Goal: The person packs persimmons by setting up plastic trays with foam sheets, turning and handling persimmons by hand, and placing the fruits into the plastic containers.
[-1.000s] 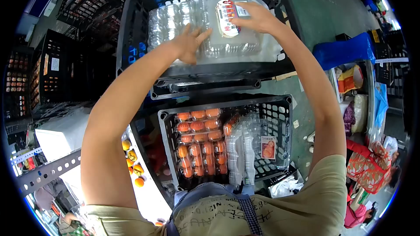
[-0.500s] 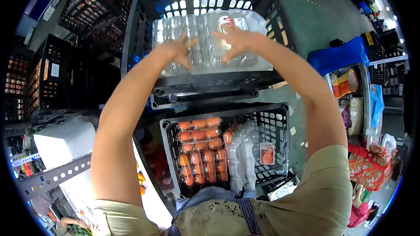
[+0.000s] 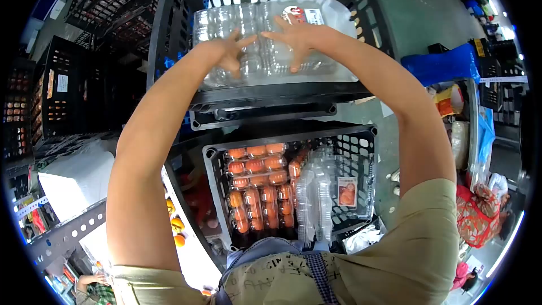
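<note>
Clear ribbed plastic packs (image 3: 218, 21) at 12 o'clock look light, slippery, crushable; rims are our best hold. Our left hand (image 3: 227, 55) and right hand (image 3: 300, 35) have fingers spread.

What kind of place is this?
Probably a fruit packing room. There are round orange fruits in clear packs, lots of clear plastic boxes in a big black crate, and more crates stacked nearby.

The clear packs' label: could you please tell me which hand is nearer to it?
The right hand, its fingers by the label; the left hand is farther.
</note>
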The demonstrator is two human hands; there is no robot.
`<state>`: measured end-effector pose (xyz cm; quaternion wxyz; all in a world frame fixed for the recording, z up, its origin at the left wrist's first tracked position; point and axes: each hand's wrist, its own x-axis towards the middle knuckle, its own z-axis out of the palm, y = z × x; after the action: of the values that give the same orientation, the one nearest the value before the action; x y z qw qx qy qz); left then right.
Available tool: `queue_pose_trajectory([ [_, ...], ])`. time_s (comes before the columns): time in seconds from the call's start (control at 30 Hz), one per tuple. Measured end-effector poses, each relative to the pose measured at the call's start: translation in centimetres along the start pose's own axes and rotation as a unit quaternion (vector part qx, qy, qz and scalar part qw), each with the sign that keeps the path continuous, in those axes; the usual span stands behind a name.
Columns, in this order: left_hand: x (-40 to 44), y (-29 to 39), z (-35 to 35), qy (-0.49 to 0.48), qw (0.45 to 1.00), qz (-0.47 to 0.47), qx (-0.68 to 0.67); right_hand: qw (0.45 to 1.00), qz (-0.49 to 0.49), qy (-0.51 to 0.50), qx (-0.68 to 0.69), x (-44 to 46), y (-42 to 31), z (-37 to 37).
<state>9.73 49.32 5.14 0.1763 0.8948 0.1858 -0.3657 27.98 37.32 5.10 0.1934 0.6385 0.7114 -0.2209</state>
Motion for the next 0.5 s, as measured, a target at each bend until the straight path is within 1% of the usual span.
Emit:
queue_pose_trajectory([
  [0.13, -0.2, -0.6, 0.5, 0.021, 0.999, 0.018, -0.016, 0.999, -0.031, 0.037, 0.016, -1.8, -0.1, -1.3],
  [0.23, -0.4, -0.8, 0.8, 0.037, 0.999, 0.023, -0.027, 0.999, 0.002, -0.02, 0.031, -3.1, 0.1, -1.6],
  [0.27, -0.2, -0.8, 0.7, 0.028, 0.998, 0.022, -0.044, 1.0, 0.006, -0.018, -0.007, -2.9, 0.3, -0.8],
  [0.33, 0.1, -0.5, 0.9, 0.052, 0.998, 0.037, -0.019, 0.997, 0.009, -0.024, -0.077, -1.8, 1.0, 1.9],
  [0.37, 1.5, -1.2, 1.3, 0.04, 0.996, 0.062, -0.055, 0.991, -0.021, 0.016, -0.13, -0.3, 2.2, 4.4],
  [0.4, 1.9, -1.3, 1.4, 0.016, 0.992, 0.07, -0.108, 0.994, -0.045, -0.02, -0.096, 0.4, 2.8, 4.2],
  [0.43, 2.2, -1.3, 1.5, -0.01, 0.984, 0.075, -0.161, 0.994, -0.053, 0.015, -0.098, -1.8, 1.7, 2.7],
  [0.47, 2.6, -1.4, 1.7, -0.035, 0.973, 0.077, -0.213, 0.995, -0.054, 0.026, -0.086, -2.1, 1.8, 2.0],
  [0.5, 1.1, -1.0, -0.3, -0.028, 0.961, 0.061, -0.269, 0.996, -0.048, 0.029, -0.075, -2.1, 1.9, 1.8],
])
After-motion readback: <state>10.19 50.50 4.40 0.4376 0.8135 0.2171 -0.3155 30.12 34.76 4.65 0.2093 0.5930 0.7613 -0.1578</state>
